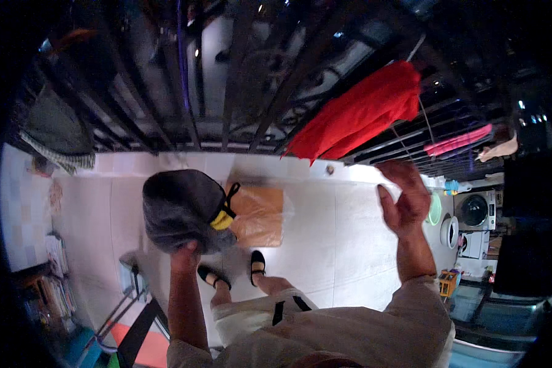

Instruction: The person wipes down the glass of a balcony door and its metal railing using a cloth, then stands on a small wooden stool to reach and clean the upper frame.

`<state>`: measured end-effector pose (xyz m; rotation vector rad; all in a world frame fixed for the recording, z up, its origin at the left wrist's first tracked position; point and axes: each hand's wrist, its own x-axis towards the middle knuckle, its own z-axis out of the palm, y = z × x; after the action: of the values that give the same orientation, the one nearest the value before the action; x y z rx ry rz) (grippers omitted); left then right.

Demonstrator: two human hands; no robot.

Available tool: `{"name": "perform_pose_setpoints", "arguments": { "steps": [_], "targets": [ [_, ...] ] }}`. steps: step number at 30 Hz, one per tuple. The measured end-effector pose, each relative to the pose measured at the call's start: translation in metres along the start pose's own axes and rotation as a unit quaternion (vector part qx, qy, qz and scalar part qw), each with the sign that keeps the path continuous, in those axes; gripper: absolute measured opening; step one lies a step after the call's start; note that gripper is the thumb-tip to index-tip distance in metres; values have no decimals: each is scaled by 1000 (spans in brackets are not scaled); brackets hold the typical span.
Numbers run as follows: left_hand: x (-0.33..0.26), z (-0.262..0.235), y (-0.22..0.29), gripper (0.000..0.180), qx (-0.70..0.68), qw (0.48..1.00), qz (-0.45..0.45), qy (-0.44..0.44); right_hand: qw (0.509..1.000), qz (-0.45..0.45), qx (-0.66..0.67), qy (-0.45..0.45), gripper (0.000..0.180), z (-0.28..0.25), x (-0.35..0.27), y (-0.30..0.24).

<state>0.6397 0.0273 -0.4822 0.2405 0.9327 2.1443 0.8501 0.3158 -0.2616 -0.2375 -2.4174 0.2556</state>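
My left hand [184,254] grips a bundle of dark grey cloth [181,208] with a black and yellow trim at its right side, held out in front of me at waist height. My right hand [405,199] is raised to the right, its fingers apart and empty, just below a red cloth [359,113] that hangs over a thin line by the metal railing [239,73]. The hand is near the red cloth's lower edge but apart from it.
An orange-brown bag [260,214] in clear plastic lies on the white tiled floor by my sandalled feet [257,265]. A pink cloth [457,142] hangs farther right. A washing machine [475,211] stands at right; shelves with books [52,279] at left.
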Motion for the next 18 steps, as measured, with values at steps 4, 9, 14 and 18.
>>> {"name": "perform_pose_setpoints", "arguments": {
  "steps": [4,9,14,18],
  "targets": [
    [42,67,47,80,97,994,50,-11,993,51,71,-79,30,-78,42,-25],
    [83,135,102,80,249,952,177,-4,877,127,289,-362,49,-127,52,-72],
    [116,229,172,80,399,857,326,18,895,22,281,-345,41,-172,87,-43],
    [146,345,218,67,479,745,464,-29,985,99,137,-32,30,-184,160,60]
  ]
}}
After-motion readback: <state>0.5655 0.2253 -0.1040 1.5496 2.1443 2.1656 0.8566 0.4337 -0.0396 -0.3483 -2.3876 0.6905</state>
